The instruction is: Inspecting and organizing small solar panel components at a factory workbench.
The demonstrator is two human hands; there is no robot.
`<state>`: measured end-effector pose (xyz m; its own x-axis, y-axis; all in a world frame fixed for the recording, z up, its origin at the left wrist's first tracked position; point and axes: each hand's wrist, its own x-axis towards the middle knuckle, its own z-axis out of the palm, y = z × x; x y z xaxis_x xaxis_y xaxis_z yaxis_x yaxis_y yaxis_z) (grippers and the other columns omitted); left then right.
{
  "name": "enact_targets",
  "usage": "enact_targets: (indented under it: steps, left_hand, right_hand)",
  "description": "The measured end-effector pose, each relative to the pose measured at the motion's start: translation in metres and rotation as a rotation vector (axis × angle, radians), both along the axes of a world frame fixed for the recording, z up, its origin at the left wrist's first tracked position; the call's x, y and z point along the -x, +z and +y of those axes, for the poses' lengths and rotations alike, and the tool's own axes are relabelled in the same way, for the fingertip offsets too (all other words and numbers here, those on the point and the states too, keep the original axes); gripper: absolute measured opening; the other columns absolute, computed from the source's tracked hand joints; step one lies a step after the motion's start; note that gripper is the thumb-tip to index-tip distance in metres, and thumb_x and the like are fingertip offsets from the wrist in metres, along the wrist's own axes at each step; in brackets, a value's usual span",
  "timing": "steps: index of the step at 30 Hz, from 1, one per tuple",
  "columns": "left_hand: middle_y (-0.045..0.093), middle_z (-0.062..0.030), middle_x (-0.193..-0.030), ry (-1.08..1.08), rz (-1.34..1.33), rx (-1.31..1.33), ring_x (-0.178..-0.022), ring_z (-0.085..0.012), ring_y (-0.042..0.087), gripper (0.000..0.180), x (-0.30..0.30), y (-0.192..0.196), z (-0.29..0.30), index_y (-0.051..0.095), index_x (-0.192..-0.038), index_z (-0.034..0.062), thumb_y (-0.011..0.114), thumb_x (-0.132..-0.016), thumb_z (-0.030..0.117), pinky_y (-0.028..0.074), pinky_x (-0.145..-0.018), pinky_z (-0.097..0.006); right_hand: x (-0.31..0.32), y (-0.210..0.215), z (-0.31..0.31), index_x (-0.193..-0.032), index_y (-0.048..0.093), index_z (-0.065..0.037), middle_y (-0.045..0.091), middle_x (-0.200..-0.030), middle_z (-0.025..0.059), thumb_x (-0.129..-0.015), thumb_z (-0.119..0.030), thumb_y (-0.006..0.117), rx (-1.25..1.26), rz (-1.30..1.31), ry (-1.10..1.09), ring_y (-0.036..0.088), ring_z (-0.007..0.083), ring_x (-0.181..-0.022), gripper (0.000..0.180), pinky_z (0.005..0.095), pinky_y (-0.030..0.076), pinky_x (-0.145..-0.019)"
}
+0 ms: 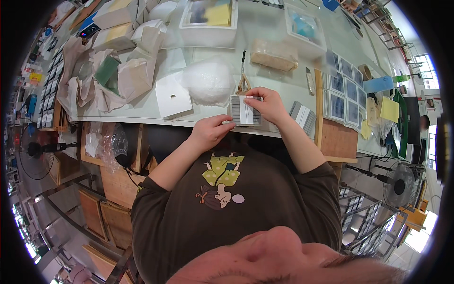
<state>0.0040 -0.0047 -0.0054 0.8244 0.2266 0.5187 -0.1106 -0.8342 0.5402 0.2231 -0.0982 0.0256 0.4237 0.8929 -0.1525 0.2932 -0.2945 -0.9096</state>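
A small grey striped panel with a white strip (pixel 246 112) lies at the table's front edge before me. Over its top part, my right hand (pixel 268 107) has thumb and forefinger pinched together. What sits in that pinch is too small to tell; a thin dark line runs down the white strip below it. Beside the panel's left edge, my left hand (pixel 211 130) has its fingers bent and drawn together at the table edge. Whatever they hold is too small to make out. Just beyond the panel lies a hand tool with tan handles (pixel 243 83).
A similar striped piece (pixel 302 116) lies to the right, near dark gridded panels (pixel 345 90). Behind are a bubble-wrapped bundle (pixel 211 81), a wrapped brown block (pixel 274 54) and foam boxes (pixel 208 37). Left are a white card (pixel 173 97) and crumpled wrapping paper (pixel 137 78).
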Motion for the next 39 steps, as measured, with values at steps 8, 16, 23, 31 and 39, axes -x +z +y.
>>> enact_targets:
  steps: [8, 16, 23, 31, 39]
  left_hand:
    - [0.064, -0.0052, -0.099, 0.011, -0.013, -0.014, -0.064, -0.0176, 0.061, 0.024, 0.002, -0.002, -0.001, 0.069, -0.096, 0.0121, 0.070, -0.074, 0.004, 0.050, -0.055, -0.028]
    - [0.064, -0.0046, -0.100, 0.013, 0.008, -0.027, -0.065, -0.0173, 0.060, 0.025, 0.003, -0.001, -0.001, 0.068, -0.097, 0.0127, 0.069, -0.074, 0.004, 0.050, -0.056, -0.028]
    - [0.064, -0.0053, -0.100, -0.005, 0.017, -0.029, -0.066, -0.0181, 0.061, 0.026, 0.002, 0.001, 0.000, 0.068, -0.098, 0.0132, 0.069, -0.074, 0.003, 0.050, -0.056, -0.028]
    - [0.064, -0.0049, -0.100, -0.007, 0.036, -0.047, -0.068, -0.0197, 0.063, 0.027, 0.005, 0.003, 0.001, 0.067, -0.100, 0.0141, 0.069, -0.074, 0.005, 0.051, -0.057, -0.030]
    - [0.063, -0.0085, -0.094, 0.304, 0.053, -0.069, -0.087, -0.0294, 0.061, 0.025, 0.040, 0.021, 0.039, 0.064, -0.091, 0.0078, 0.076, -0.071, 0.016, 0.052, -0.073, -0.037]
  right_hand:
    - [-0.019, -0.007, -0.023, -0.103, 0.066, -0.006, 0.065, -0.100, 0.0040, -0.084, -0.010, 0.065, -0.143, -0.236, -0.228, 0.057, 0.0110, -0.079, 0.019, 0.0266, 0.047, -0.069]
    - [-0.012, -0.018, -0.033, -0.102, 0.064, -0.003, 0.064, -0.103, 0.0083, -0.085, -0.003, 0.057, -0.260, -0.518, 0.025, 0.058, 0.0253, -0.095, 0.018, 0.0330, 0.048, -0.081]
    - [-0.011, -0.016, -0.032, -0.100, 0.064, -0.002, 0.065, -0.099, 0.0108, -0.082, -0.004, 0.055, -0.211, -0.532, 0.028, 0.057, 0.0299, -0.094, 0.020, 0.0376, 0.047, -0.083]
    - [-0.008, -0.013, -0.029, -0.099, 0.065, -0.002, 0.065, -0.097, 0.0118, -0.082, -0.004, 0.055, -0.223, -0.561, 0.050, 0.058, 0.0306, -0.093, 0.019, 0.0386, 0.048, -0.081]
    - [-0.013, -0.009, -0.036, -0.098, 0.064, -0.002, 0.065, -0.096, 0.0140, -0.083, -0.004, 0.056, -0.262, -0.593, -0.011, 0.058, 0.0320, -0.093, 0.017, 0.0384, 0.047, -0.082]
